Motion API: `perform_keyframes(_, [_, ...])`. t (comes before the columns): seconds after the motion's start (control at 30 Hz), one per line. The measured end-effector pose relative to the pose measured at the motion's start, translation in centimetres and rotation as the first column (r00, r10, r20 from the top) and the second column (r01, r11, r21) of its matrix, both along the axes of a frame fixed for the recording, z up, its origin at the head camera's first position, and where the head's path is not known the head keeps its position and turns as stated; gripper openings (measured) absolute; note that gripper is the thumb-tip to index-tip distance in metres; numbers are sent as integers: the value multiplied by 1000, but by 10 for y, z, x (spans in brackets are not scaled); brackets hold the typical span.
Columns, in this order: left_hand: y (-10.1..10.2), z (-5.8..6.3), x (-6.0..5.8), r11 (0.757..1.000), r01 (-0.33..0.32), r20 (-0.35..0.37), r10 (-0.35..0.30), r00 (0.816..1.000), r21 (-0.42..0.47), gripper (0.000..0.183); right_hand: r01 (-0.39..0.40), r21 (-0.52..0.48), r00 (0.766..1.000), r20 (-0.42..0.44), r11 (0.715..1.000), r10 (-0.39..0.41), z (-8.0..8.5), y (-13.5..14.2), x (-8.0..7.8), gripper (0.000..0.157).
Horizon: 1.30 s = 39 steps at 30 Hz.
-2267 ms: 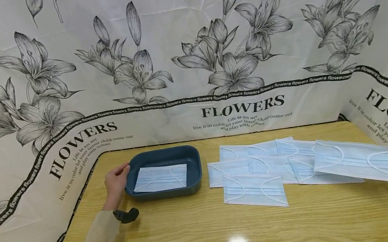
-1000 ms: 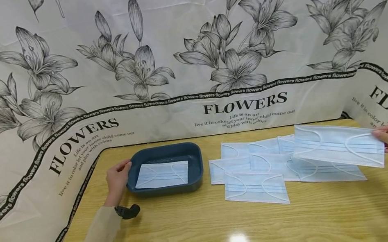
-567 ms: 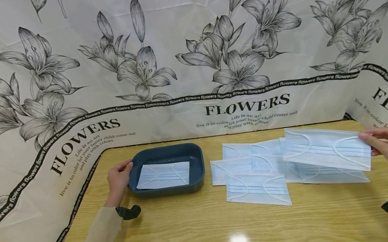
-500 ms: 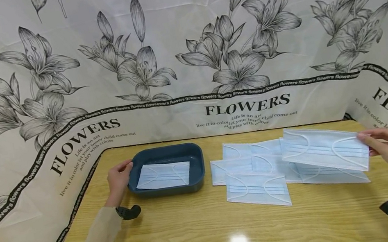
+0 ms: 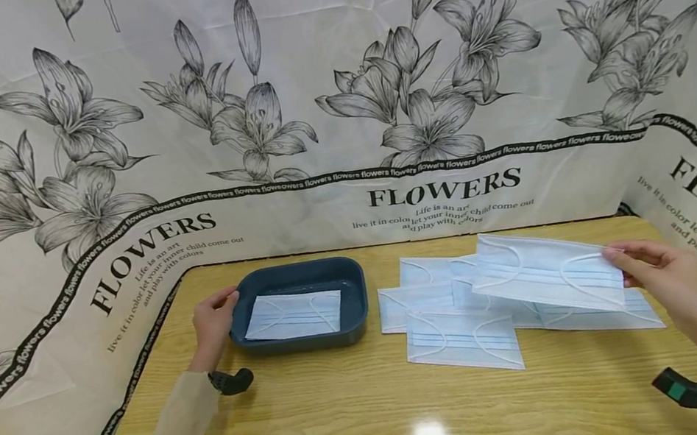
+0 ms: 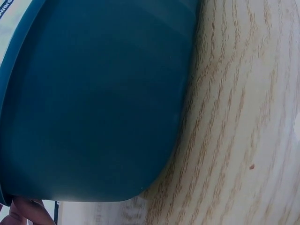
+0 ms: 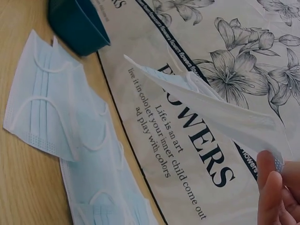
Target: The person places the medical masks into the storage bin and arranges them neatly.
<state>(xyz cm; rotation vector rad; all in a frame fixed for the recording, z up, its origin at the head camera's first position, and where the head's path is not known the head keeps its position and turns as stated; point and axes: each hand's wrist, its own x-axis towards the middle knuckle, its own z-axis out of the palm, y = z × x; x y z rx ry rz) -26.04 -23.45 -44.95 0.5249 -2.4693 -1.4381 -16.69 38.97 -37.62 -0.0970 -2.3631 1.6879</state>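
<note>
At the right, my right hand (image 5: 666, 269) pinches the right end of a light blue face mask (image 5: 546, 271) between thumb and fingers. The mask hangs tilted in the air over other masks; in the right wrist view it (image 7: 211, 110) shows nearly edge-on. My left hand (image 5: 213, 326) holds the left rim of a dark blue plastic basin (image 5: 349, 299). Its fingers (image 6: 30, 211) show under the rim in the left wrist view. Inside the basin lies a face mask (image 5: 295, 315) with its ear loops up; whether more lie under it, I cannot tell.
Several overlapping masks (image 5: 462, 341) lie on the wooden table (image 5: 323, 414) right of the basin. A flower-printed cloth (image 5: 295, 221) hangs behind the table and along its sides. Each wrist wears a black band.
My right hand has carried the pinched mask leftward from the far right, over the spread masks. My left hand and the basin have stayed put, apart from a slight camera shift.
</note>
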Motion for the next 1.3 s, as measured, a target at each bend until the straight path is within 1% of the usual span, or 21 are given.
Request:
perform_keyframes(0.17, [0, 1, 0, 1000, -1, 10, 2, 1000, -12, 33, -25, 7, 1000, 11, 1000, 25, -4, -13, -2, 16])
perform_keyframes(0.4, [0, 0, 0, 1000, 6, -1, -6, 1000, -19, 33, -18, 54, 1000, 26, 998, 17, -10, -28, -2, 14])
perform_keyframes(0.73, [0, 1, 0, 1000, 7, 7, -7, 1000, -15, 33, -13, 21, 998, 59, 1000, 12, -15, -43, -5, 15])
perform_keyframes(0.87, [0, 1, -1, 1000, 4, 11, -4, 1000, -17, 33, -8, 28, 997, 79, 1000, 5, -19, -50, -8, 11])
perform_keyframes(0.93, [-1, 0, -1, 1000, 2, 13, -1, 1000, -19, 33, 4, 29, 997, 83, 1000, -6, -25, -52, -11, 8])
perform_keyframes(1.0, [-1, 0, -1, 1000, 1, 13, 0, 1000, -21, 33, 19, 27, 996, 91, 999, -21, -32, -53, -16, 10])
perform_keyframes(1.1, [-1, -1, -2, 1000, 1, 13, -1, 1000, -15, 33, 17, 3, 996, 93, 1000, -17, -38, -57, -21, 16])
perform_keyframes(1.13, [-1, -1, -2, 1000, 1, 12, -1, 1000, -12, 33, 21, -18, 995, 96, 1000, -19, -42, -58, -24, 15])
perform_keyframes(1.17, [-2, -1, -2, 1000, 0, 12, 0, 1000, -10, 33, 8, -18, 996, 94, 1000, -7, -40, -61, -24, 13])
perform_keyframes(1.2, [-2, 0, -2, 1000, -1, 14, 1, 1000, -7, 33, -1, -19, 997, 78, 1000, 3, -50, -58, -30, 16])
perform_keyframes(1.23, [-1, 0, -2, 1000, -2, 16, 2, 1000, -3, 33, -13, -36, 997, 78, 999, 16, -52, -60, -33, 19])
perform_keyframes(1.27, [-1, 0, -2, 1000, -3, 19, 3, 1000, -1, 34, -14, -46, 997, 69, 999, 17, -60, -59, -38, 22])
perform_keyframes(1.3, [-2, -1, -2, 1000, -3, 23, 3, 1000, 3, 34, -17, -48, 998, 57, 999, 19, -71, -56, -45, 25])
